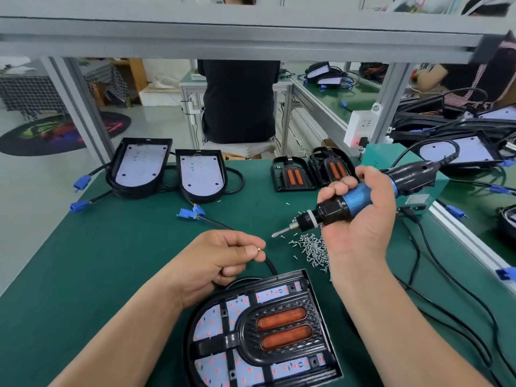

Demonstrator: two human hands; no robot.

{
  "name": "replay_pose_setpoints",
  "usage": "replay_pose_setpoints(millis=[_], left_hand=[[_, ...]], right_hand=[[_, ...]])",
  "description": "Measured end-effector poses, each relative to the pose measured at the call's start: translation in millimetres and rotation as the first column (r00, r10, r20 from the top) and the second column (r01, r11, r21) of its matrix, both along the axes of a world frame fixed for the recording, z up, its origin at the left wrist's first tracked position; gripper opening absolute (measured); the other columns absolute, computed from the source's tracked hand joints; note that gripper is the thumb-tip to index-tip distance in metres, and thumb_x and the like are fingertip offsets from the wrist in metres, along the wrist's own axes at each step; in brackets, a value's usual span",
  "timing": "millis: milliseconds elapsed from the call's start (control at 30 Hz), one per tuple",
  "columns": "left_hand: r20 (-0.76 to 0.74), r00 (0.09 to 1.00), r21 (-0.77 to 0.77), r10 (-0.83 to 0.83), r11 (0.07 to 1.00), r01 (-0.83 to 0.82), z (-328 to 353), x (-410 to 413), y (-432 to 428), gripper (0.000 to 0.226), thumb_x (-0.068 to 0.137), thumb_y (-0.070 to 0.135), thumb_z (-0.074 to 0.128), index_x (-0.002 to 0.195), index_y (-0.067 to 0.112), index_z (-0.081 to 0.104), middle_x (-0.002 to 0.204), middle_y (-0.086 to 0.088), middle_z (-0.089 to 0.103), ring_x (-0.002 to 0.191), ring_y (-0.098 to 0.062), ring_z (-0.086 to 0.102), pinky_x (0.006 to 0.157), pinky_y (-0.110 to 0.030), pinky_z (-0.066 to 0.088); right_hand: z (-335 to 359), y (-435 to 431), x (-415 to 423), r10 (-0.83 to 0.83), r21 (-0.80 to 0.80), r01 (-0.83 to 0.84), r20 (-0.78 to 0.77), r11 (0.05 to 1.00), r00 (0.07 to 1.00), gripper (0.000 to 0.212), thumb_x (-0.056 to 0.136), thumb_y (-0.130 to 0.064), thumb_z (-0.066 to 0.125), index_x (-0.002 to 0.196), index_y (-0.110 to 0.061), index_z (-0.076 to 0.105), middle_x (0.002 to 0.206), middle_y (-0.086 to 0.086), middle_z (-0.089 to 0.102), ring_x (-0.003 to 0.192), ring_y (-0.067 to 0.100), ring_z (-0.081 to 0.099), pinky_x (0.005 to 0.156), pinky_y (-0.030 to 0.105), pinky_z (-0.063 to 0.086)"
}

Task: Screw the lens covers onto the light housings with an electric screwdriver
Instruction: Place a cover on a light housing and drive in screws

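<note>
The worktop [111,261] is a matte green mat. At its near edge lies the black plastic light housing [279,280], rounded at one end and square at the other, with a white LED board dotted red inside. On it sits the glossy black lens cover [245,325], a U-shaped frame with a ribbed, diamond-textured bed around two oblong orange lenses.

My left hand [220,263] hovers just beyond the housing, palm turned inward and fingers curled. Thumb and forefinger pinch a tiny silver metal screw [259,249].

My right hand [360,216] is raised above the worktop's right side, palm facing me. Its fingers are wrapped round the blue-and-black cylindrical electric screwdriver [357,195], which lies aslant with its steel bit [279,232] aimed down-left towards the screw, not touching it.

A loose heap of small silver screws [312,248] lies beneath that hand.

At the far left corner rest two open black housings [139,166]. Two spare lens covers [293,174] sit along the far edge.
</note>
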State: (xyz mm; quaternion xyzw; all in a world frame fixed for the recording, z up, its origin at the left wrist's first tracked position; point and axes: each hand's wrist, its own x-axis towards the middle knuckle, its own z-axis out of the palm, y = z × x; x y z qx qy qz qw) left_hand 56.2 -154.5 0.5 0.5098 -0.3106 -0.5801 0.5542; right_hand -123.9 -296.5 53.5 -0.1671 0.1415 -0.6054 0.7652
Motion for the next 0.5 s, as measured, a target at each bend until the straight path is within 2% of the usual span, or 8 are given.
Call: replay_pose_setpoints(millis=[133,233,367,500], left_hand=[[0.002,1.0,-0.003,-0.016,1.0,0.016,-0.6,-0.7,1.3,0.016,0.086,0.005,0.078,0.102,0.004,0.079,0.098,-0.017,0.076,0.043,-0.002,0.031,0.037,-0.012,0.026],[-0.001,1.0,0.001,-0.002,1.0,0.002,-1.3,-1.2,1.3,0.027,0.086,0.004,0.078,0.111,-0.003,0.073,0.1,-0.018,0.076,0.043,-0.002,0.031,0.037,-0.012,0.026],[-0.012,1.0,-0.004,0.008,1.0,-0.008,-0.7,-2.2,1.6,0.025,0.081,0.007,0.077,0.104,0.001,0.076,0.1,-0.019,0.076,0.041,-0.002,0.031,0.036,-0.013,0.024],[0.014,1.0,-0.004,0.001,1.0,-0.001,-1.7,-0.9,1.5,0.019,0.086,0.003,0.079,0.105,0.002,0.077,0.104,-0.021,0.077,0.041,-0.003,0.032,0.036,-0.013,0.025]], right_hand=[[-4.8,8.7,8.2,0.05,-0.031,-0.051,-0.028,0.998,0.998,0.015,0.093,-0.015,0.07,0.101,-0.014,0.058,0.077,0.001,0.054,0.06,0.016,0.051,0.06,0.03,0.051],[-6.3,13.0,10.5,0.075,-0.065,-0.077,-0.034,0.995,0.997,0.012,0.094,-0.016,0.069,0.101,-0.014,0.058,0.076,0.001,0.053,0.06,0.016,0.051,0.06,0.03,0.051],[-5.8,13.7,9.0,0.07,-0.079,-0.073,-0.032,0.994,0.997,0.012,0.096,-0.015,0.067,0.103,-0.014,0.057,0.076,0.001,0.053,0.06,0.015,0.051,0.059,0.031,0.051],[-5.8,14.0,8.0,0.066,-0.083,-0.068,-0.029,0.994,0.997,0.012,0.098,-0.015,0.064,0.107,-0.013,0.055,0.076,0.001,0.051,0.06,0.015,0.05,0.06,0.031,0.051]])
